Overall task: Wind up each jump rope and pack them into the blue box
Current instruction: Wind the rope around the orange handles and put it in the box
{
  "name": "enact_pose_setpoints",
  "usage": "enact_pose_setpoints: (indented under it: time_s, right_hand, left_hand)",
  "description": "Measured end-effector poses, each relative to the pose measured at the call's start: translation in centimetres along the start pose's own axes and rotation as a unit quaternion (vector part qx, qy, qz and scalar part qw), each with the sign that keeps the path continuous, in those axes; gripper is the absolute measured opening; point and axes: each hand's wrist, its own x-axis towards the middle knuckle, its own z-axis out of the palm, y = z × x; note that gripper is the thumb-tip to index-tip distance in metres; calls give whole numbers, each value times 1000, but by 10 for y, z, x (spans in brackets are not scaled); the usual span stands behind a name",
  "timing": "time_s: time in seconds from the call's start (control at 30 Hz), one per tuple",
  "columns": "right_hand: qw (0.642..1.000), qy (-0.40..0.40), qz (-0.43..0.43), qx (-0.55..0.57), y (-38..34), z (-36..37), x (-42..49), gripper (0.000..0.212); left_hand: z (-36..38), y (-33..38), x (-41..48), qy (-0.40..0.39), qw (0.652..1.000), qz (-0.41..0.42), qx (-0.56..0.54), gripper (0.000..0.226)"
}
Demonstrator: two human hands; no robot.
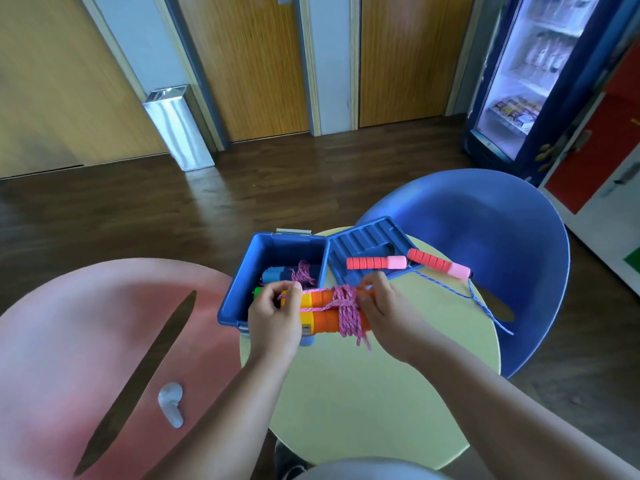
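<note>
Just in front of the blue plastic box (232,299), above the round pale yellow table (346,393), 2 hands hold a jump rope with 2 fat orange and yellow plastic handles (323,315). Its pink woven cord (349,315) is wrapped round and round both handles, and a loose end hangs down. The left hand (273,313) grips the yellow ends, on the side near the box. The right hand (384,306) is at the ends away from the box. Its fingertips pinch the pink cord there, maybe to tuck the end in, but the fingers hide that spot.

Inside the box lies a wound rope with a blue handle (273,273) and pink cord. To the right of the box lies its blue ribbed lid (363,237). On the lid rest 2 red and pink foam handles (370,263) of another rope, not wound yet. Its thin blue cord (481,301) trails away from the box and off the table edge.

The bundle looks light. The handles are hard and stiff, so they are the best place to hold, 1 hand at each end. The cord is soft and floppy and can slip loose, so a thumb should press on the wraps until the bundle sits in the box. The foam handles will likely be squashy and easy to grip.
</note>
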Motion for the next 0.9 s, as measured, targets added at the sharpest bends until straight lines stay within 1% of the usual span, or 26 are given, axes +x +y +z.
enact_pose_setpoints:
  time_s: [0.03, 0.07, 0.1, 0.13, 0.17, 0.2, 0.27, 0.33, 0.37, 0.43, 0.5, 0.53, 0.57, 0.6, 0.67, 0.77, 0.9]
  right_hand:
    - [993, 2, -17, -114, -3, -1, 5, 22]
    - [985, 13, -49, -168, -10, -3, 9, 33]
    - [981, 7, -86, -171, -19, -3, 13, 48]
    - [980, -21, -115, -162, -28, -1, 17, 63]
    - [975, -57, -139, -166, -37, 3, 22, 75]
    - [965, -85, -153, -194, -43, 10, 29, 81]
    - [952, -87, -171, -240, -53, 24, 47, 81]
    - [956, -72, -161, -233, -60, 32, 67, 75]
    - [960, -71, -152, -224, -63, 36, 76, 74]
    - [967, -67, -125, -211, -69, 43, 93, 73]
    - [970, -61, -87, -218, -73, 52, 109, 74]
    - [970, -61, -67, -224, -74, 59, 117, 75]
    - [971, -61, -49, -225, -75, 65, 125, 76]
    - [972, -62, -33, -226, -77, 73, 132, 77]
    - [970, -62, -17, -233, -77, 89, 150, 77]
    - [965, -75, -1, -250, -78, 112, 174, 74]
    - [966, -60, 28, -249, -74, 126, 201, 70]
  left_hand:
    - [-3, -3, 7, -6, 1000, -4, 13, 10]
    - [-7, -6, 14, -17, 1000, -8, 18, 9]
    - [-10, -7, 21, -26, 999, -14, 13, 8]
    - [-13, -7, 30, -37, 999, -18, 5, 8]
    - [-15, -6, 39, -46, 999, -23, -1, 9]
    - [-18, -3, 49, -57, 998, -32, -12, 10]
    - [-22, 2, 71, -84, 992, -81, -48, 12]
    - [-27, 6, 94, -126, 981, -127, -71, 15]
    - [-32, 6, 106, -144, 979, -128, -69, 18]
    - [-42, 5, 130, -162, 983, -84, -30, 26]
    - [-54, -8, 156, -142, 986, 8, 84, 28]
    - [-60, -16, 167, -124, 982, 38, 141, 26]
    - [-65, -26, 178, -110, 975, 43, 188, 24]
    - [-69, -37, 188, -112, 969, 31, 216, 25]
    - [-75, -57, 202, -150, 959, -19, 239, 31]
    - [-83, -78, 212, -203, 951, -39, 230, 36]
    - [-94, -91, 222, -224, 953, -23, 202, 33]
